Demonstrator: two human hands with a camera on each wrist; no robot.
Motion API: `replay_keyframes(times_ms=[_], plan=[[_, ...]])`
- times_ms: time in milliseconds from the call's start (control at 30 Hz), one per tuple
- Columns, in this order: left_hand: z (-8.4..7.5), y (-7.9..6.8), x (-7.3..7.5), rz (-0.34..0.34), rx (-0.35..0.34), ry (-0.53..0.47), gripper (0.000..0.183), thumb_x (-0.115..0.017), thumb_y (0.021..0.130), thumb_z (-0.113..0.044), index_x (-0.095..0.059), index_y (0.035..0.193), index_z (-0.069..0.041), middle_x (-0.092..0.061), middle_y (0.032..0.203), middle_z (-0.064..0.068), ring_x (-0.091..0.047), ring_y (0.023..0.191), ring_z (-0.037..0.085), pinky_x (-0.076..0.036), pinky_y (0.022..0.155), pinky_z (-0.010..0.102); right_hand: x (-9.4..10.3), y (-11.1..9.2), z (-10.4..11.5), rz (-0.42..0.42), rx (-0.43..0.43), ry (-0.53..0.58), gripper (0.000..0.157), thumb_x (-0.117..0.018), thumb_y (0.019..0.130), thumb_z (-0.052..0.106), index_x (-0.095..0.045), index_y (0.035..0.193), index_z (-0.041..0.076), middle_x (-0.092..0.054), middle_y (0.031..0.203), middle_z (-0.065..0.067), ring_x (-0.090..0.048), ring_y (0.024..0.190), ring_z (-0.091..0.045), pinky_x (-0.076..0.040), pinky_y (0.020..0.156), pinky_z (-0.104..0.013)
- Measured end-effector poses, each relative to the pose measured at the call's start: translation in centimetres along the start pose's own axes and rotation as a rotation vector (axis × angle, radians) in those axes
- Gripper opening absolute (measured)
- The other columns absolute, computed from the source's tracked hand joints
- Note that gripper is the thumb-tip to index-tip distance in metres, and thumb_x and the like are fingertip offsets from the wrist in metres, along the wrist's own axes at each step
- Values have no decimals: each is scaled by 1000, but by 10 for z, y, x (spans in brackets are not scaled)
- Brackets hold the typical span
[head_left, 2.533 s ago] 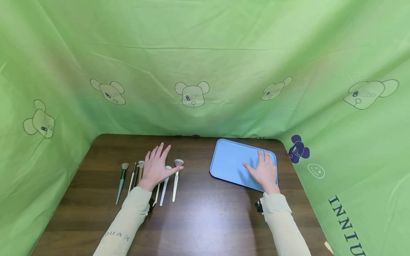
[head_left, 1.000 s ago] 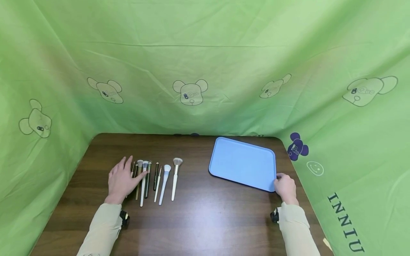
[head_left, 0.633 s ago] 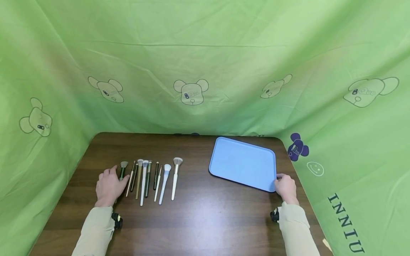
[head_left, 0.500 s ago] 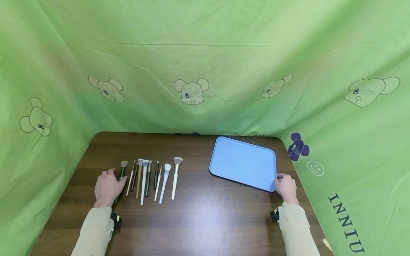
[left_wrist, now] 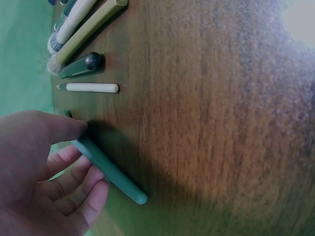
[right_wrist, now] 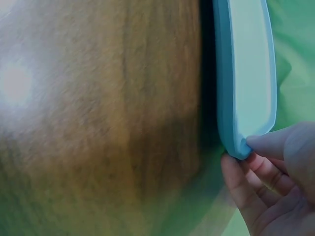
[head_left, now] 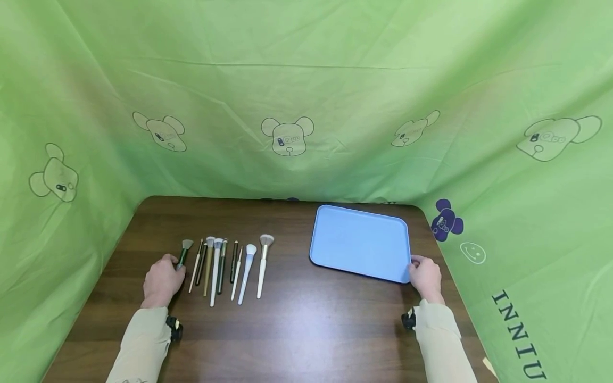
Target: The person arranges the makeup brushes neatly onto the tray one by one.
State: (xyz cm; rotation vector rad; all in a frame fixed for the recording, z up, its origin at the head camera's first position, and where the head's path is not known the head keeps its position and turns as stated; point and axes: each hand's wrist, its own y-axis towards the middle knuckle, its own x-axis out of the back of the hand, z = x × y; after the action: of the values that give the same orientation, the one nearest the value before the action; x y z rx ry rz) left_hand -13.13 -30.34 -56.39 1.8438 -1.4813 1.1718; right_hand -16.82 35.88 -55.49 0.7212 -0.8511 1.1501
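At the left end of the row, my left hand (head_left: 163, 282) pinches a green makeup brush (left_wrist: 112, 170) between thumb and fingers. Its bristle head points away from me, and the smooth handle end juts out past my fingers in the left wrist view. My right hand (head_left: 426, 277) grips the near right corner of a light blue rectangular tray (head_left: 361, 244), thumb over the rim and fingers under it. In the right wrist view a dark shadow runs along the tray's side. Nearest to my left hand lies a thin brush with a white handle (left_wrist: 93, 88).
Several more makeup brushes lie side by side, among them a tan one (head_left: 208, 268), a pale blue one (head_left: 246, 274) and a white one with a wide head (head_left: 262, 268). The brown wooden table (head_left: 297, 330) is enclosed by a green printed cloth (head_left: 287, 80).
My left hand has moved left from above the brushes and taken hold of the green brush. My right hand has gone from over the tray to its corner; the tray has shifted slightly left.
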Motion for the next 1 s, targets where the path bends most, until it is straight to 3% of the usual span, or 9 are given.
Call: replay_keyframes(times_ms=[200, 433, 700, 1000], plan=[[0, -1, -1, -8, -2, -2, 29, -60, 96, -15, -56, 112, 8, -63, 91, 28, -61, 71, 41, -48, 55, 52, -3, 8, 9, -72, 51, 9, 31, -54, 88, -1, -71, 112, -12, -70, 89, -25, -61, 74, -43, -46, 66, -54], [-1, -1, -1, -7, -4, 2, 29, -59, 97, -15, -55, 114, 8, -62, 91, 28, -61, 72, 42, -48, 55, 53, -5, 17, 24, -100, 109, 22, 29, -55, 88, -2, -71, 110, -12, -69, 85, -24, -61, 75, -44, -47, 69, -58], [-3, -4, -1, 3, -8, -3, 29, -59, 98, -14, -54, 115, 9, -62, 92, 28, -62, 72, 41, -49, 55, 52, -13, 31, 37, -55, 127, 24, 29, -53, 90, -3, -71, 111, -12, -69, 92, -27, -60, 77, -41, -48, 70, -56], [-3, -5, 1, 1, -7, 4, 29, -59, 98, -14, -54, 115, 8, -63, 92, 29, -62, 72, 42, -49, 54, 52, -22, 33, 43, 48, 23, 12, 32, -53, 91, 0, -69, 116, -11, -71, 94, -23, -65, 87, -39, -51, 77, -54]])
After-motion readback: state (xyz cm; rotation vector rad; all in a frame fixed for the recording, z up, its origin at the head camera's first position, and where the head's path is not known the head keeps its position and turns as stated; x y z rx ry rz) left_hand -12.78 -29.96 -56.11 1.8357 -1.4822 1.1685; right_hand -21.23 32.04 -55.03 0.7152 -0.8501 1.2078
